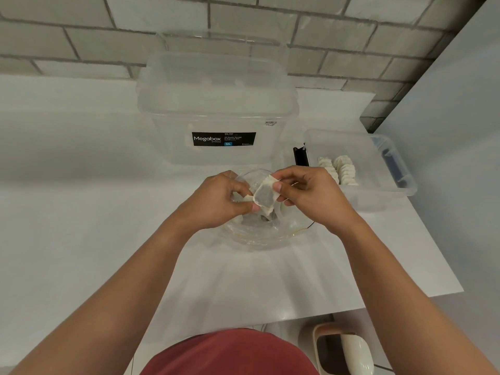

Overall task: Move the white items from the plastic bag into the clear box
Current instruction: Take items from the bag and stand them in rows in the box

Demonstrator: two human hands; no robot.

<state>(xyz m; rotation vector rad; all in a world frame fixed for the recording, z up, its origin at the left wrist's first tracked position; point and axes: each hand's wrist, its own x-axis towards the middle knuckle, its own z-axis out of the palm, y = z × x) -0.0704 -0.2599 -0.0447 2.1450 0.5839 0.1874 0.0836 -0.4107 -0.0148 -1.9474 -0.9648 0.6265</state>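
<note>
Head view, near to far. Both forearms reach out over the white table (81, 212) and meet above the plastic bag (259, 232), which lies crumpled and open just under the hands.

The left hand (221, 198) pinches the lower left corner of a white sachet (265, 197). The right hand (311, 196) pinches its upper right edge between thumb and fingers. The sachet is held clear of the bag, tilted, with its upper corner toward the right hand. More white pieces appear to lie in the bag beneath, partly hidden.

The clear box (403, 169) stands to the right and a little beyond the right hand, near it but not touching. Rows of white items (341, 169) stand inside along its near left side.

Judgement: the right hand is the nearer to the box, so the carry goes rightward and slightly away once the left hand lets go.

A large lidded storage tub (216, 125) stands straight beyond the bag.
</note>
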